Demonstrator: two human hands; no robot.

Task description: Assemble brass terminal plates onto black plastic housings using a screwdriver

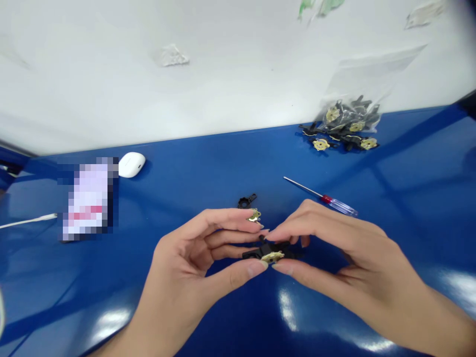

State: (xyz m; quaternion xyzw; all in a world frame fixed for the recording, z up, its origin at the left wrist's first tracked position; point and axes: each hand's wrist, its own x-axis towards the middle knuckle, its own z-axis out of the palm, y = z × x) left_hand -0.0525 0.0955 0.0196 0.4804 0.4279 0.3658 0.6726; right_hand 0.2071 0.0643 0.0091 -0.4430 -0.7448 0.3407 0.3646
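Note:
Between my two hands is a small black plastic part with a gold metal plate point(272, 257) on its near face. My left hand point(203, 265) grips its left end, thumb in front and fingers behind. From the right, my right hand point(345, 258) pinches the same part between thumb and fingers. The fingers hide some of its black body. Just beyond my left fingertips lies a loose black ring-shaped piece with an arm point(244, 202). A gold plate point(255, 215) shows beside it, partly covered by my left index finger.
A screwdriver point(327, 199) with a clear and red handle lies right of centre. Several similar black and gold parts point(322, 144) sit at the back right, some inside a clear bag point(372, 74). A blurred-out phone point(89, 201), its white cable point(29, 221) and a white case point(132, 164) are at left.

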